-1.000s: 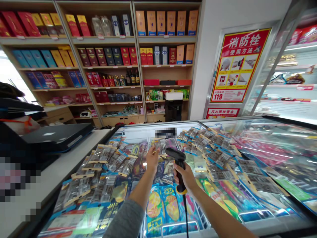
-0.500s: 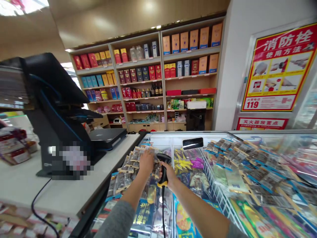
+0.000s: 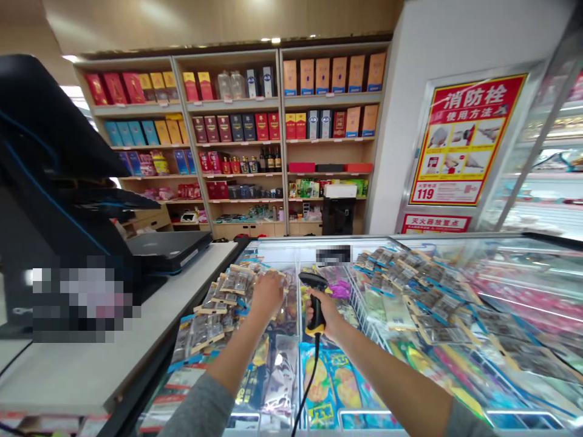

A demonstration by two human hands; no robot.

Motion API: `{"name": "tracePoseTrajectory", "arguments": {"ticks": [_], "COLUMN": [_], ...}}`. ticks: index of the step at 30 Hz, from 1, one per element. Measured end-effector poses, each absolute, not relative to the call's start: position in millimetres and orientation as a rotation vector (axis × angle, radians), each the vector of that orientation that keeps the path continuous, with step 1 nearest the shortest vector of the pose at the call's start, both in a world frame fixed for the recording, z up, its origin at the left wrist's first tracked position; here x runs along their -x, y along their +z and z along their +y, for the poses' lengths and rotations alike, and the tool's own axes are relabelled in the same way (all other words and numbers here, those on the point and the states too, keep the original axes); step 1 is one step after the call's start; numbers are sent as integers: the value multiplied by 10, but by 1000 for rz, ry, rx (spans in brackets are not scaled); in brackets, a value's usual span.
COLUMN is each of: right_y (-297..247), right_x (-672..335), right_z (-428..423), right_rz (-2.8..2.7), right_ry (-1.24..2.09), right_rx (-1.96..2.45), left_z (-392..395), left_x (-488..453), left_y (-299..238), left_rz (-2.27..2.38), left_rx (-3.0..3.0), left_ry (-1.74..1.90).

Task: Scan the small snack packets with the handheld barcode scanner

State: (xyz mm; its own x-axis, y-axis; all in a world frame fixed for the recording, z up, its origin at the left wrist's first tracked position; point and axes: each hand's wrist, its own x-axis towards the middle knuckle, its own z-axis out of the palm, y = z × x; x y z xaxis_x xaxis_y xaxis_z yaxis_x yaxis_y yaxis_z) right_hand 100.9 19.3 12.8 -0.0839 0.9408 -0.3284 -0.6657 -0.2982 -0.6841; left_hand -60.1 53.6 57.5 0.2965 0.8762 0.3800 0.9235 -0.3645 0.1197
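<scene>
My right hand (image 3: 328,314) is wrapped around the handle of a black and yellow barcode scanner (image 3: 314,303), its cable hanging down toward me. To its left, my left hand (image 3: 268,294) is closed at the edge of a pile of small clear packets (image 3: 237,280) with brown contents and tan or blue edges. Its fingers seem to pinch one packet, mostly hidden behind the hand. Both hands are above the glass top of a chest freezer (image 3: 273,246). A second spread of similar packets (image 3: 428,285) lies to the right of the scanner.
A black checkout terminal (image 3: 50,182) and a flat black device (image 3: 168,246) stand on the white counter (image 3: 150,334) at left. A pixelated dark object (image 3: 334,255) lies at the freezer's far edge. Boxed goods fill the shelves (image 3: 241,142) behind.
The view has swung to the right. The scanner has moved away from the left hand, leaving a wider gap. A packet seen beside my left hand earlier is now mostly hidden.
</scene>
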Motion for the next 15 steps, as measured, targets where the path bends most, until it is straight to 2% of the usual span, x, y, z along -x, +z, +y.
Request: {"name": "tracePoseTrajectory", "arguments": {"ticks": [11, 15], "right_y": [110, 120], "right_x": [-2954, -3245], "right_z": [-44, 24], "right_rz": [-287, -160], "right_ry": [1008, 963], "right_rx": [844, 809], "left_z": [622, 760], "left_x": [-1175, -1904], "left_y": [325, 272], "left_rz": [-1433, -1402], "left_rx": [2937, 3021], "left_ry": [-808, -914]}}
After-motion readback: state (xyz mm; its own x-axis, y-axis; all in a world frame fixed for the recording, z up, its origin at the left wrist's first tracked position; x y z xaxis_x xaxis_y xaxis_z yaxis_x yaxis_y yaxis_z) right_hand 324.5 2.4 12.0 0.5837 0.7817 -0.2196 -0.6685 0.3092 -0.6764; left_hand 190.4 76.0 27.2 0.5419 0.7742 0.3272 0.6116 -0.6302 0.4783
